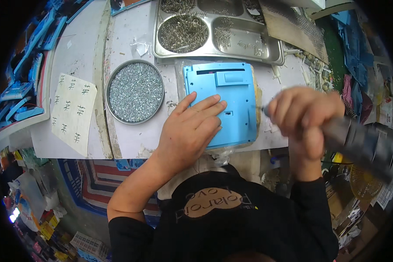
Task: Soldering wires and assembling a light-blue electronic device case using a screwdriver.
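Note:
A light-blue plastic casing (pixel 238 98) lies on the table in front of me, with a slot, a raised rectangular part and small screw holes on its upper face. My left hand (pixel 195 120) rests on its left side, fingers stretched across the surface, the thumb near the left edge. My right hand (pixel 308 111), smeared by motion, is closed around a dark electric screwdriver (pixel 358 142). The tool is tilted well over, its body running to the lower right and its thin tip pointing left, close to the casing's right edge. Whether the tip touches the casing I cannot tell.
A round tin of small silvery screws (pixel 135 91) stands left of the casing. Behind is a metal compartment tray (pixel 266 54) with small metal parts. A paper sheet with handwriting (pixel 74 113) lies at left. More blue casings (pixel 28 83) are heaped in a bin at far left.

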Motion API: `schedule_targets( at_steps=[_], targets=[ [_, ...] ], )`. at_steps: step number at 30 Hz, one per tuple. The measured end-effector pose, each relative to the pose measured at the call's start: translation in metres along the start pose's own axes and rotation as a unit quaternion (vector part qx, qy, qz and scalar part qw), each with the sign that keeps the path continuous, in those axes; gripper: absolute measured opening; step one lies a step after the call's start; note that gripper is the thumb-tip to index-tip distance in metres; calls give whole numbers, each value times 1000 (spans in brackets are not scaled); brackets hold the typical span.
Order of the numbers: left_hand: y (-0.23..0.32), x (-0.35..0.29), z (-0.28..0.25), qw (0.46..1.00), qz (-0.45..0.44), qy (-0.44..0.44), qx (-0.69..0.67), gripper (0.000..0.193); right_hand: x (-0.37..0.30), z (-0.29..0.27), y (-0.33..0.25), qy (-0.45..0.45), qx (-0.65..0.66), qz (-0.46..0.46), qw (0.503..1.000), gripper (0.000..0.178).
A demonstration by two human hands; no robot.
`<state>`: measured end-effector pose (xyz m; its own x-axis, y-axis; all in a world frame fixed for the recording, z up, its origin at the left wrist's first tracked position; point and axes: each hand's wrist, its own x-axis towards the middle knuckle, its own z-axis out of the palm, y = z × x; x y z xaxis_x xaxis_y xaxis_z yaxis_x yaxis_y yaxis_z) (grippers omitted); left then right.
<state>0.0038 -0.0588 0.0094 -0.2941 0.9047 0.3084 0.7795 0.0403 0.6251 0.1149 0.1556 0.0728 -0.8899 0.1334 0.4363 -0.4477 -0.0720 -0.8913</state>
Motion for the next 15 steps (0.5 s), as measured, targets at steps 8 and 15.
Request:
schedule_targets(
  at_steps=[8, 15],
  targets=[
    [-5, 4, 1, 1000, -11, -4, -16, 15, 6, 3, 21, 29, -98, 22, 994, 33],
    [-3, 4, -2, 1000, -15, -6, -25, 14, 61, -38, 26, 44, -19, -23, 999, 20]
  ],
)
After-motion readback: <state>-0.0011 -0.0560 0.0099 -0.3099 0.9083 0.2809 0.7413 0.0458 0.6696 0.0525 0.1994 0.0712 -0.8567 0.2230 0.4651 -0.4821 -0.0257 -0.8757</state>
